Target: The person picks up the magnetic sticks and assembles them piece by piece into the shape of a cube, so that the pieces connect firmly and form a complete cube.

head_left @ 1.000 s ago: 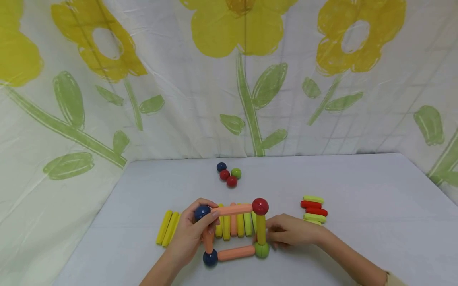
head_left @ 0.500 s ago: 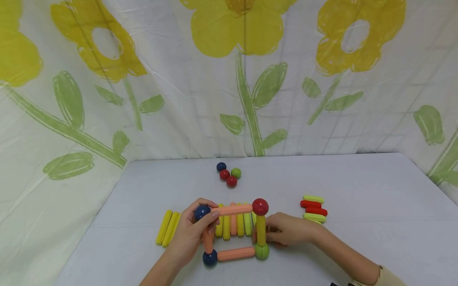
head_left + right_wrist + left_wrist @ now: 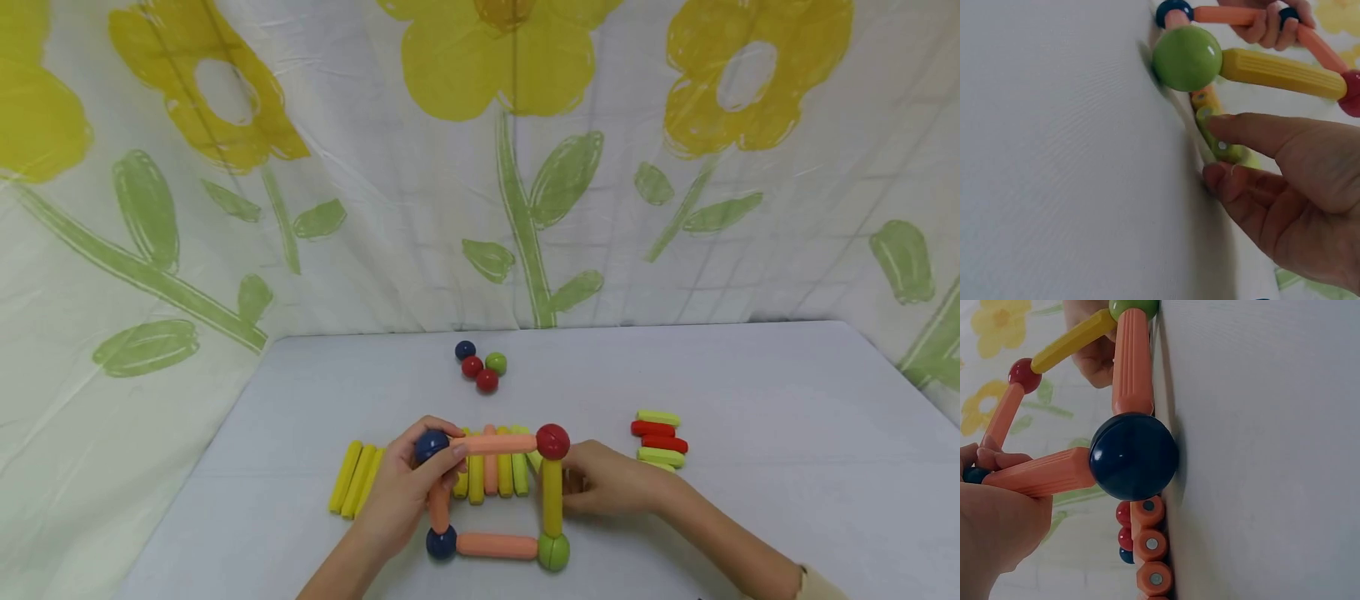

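My left hand [image 3: 408, 479] grips a four-sided frame of magnetic rods and balls at its upper left corner, around a blue ball [image 3: 432, 447]. Peach rods [image 3: 495, 444] make the top, left and bottom sides, and a yellow rod [image 3: 552, 497] the right. A red ball [image 3: 552, 442], a green ball [image 3: 554, 552] and a second blue ball [image 3: 441, 542] sit at the other corners. Just behind the yellow rod, my right hand [image 3: 603, 479] pinches a light green rod [image 3: 534, 460] at the right end of a row; the frame partly hides its fingertips. In the right wrist view, thumb and fingers [image 3: 1216, 178] straddle that rod.
Yellow, peach and light green rods [image 3: 476, 479] lie in a row behind the frame. More yellow rods [image 3: 347, 479] lie left of the left hand. Several loose balls [image 3: 487, 381] sit at the back, and short red and light green rods [image 3: 660, 443] at the right.
The frame's right side has come down toward me, with the green ball lower in view. The light green rod by my right hand now slants out of the row. The left hand has barely shifted.
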`<state>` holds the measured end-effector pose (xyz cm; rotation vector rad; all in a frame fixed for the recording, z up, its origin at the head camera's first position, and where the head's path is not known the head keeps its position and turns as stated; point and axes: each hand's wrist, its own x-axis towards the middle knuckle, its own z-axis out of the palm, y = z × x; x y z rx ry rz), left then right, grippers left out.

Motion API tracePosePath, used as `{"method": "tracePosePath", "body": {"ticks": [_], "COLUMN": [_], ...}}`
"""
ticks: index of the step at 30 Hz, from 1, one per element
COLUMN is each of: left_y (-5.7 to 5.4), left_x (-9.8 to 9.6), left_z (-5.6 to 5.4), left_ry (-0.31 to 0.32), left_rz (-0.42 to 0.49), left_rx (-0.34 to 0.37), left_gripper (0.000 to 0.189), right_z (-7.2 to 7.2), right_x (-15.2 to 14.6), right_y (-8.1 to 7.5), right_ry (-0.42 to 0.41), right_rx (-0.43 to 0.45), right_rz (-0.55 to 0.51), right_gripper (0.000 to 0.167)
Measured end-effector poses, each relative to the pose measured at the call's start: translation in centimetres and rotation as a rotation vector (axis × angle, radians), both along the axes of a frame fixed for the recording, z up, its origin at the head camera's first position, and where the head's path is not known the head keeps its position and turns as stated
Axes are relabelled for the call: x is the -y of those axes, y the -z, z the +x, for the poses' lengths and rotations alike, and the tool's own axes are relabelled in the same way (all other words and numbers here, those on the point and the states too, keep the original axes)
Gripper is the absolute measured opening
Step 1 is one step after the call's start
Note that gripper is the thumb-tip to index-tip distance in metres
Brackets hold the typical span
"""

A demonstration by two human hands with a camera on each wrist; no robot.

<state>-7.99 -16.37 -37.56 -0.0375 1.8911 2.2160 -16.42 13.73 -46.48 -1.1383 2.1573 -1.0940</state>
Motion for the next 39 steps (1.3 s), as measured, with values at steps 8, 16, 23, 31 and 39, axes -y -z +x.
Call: {"method": "tracePosePath", "body": {"ticks": [8,16,23,31,39], "left_y": [0.0,0.3,0.7,1.1,1.2], "left_x": [-0.7,-2.1,-4.2,-6.7,-8.2], "left_z": [-0.2,-0.3,-0.8,-1.6,-2.2], "left_ry": [-0.007,-0.052,-0.110,-0.144,-0.143], "left_rz": [-0.001,0.018,0.002,0.058,0.091], "left_rx": [0.010,0.007,0.057,0.094,0.116], "left_gripper": [0.029,0.030,0.034,0.027,0.024], "right_z": [1.2,2.9,3.2,3.5,3.6], "right_x": [-0.6,-2.1,-3.9,-5.2,-6.2], "right_y": [-2.0,-4.7,-4.2,-3.6,-3.8], "right_ry": [0.125,0.275,0.341,0.418,0.636], "right_rx": [-0.089,-0.134,-0.211,-0.402,-0.654], "right_rz": [-0.035,-0.016,-0.037,-0.112,0.057], "right_gripper": [0.020,0.017,0.017,0.028,0.049]}}
